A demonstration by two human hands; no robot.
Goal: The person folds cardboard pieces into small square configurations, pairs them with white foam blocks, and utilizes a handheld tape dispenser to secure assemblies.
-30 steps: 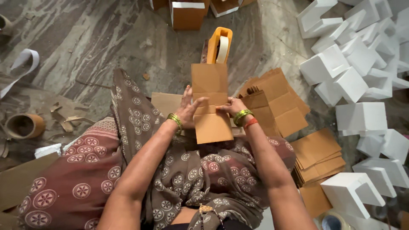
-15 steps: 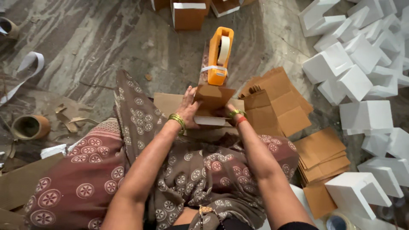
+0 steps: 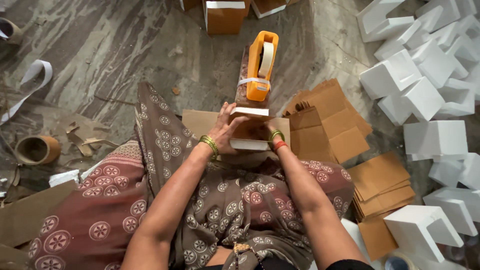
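On the lap, a half-folded carton between both hands

Left hand clamps the small cardboard box from its near side; right hand is mostly hidden behind it, so can't tell its grip. Looks light, stiff-ish, crushable, so hold the edges. Further out: orange tape dispenser, flat cardboard stacks, white foam blocks.

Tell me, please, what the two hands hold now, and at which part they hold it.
Both hold a small cardboard box. The left hand grips its left side, fingers over the top; the right hand, mostly hidden, is at its right side.
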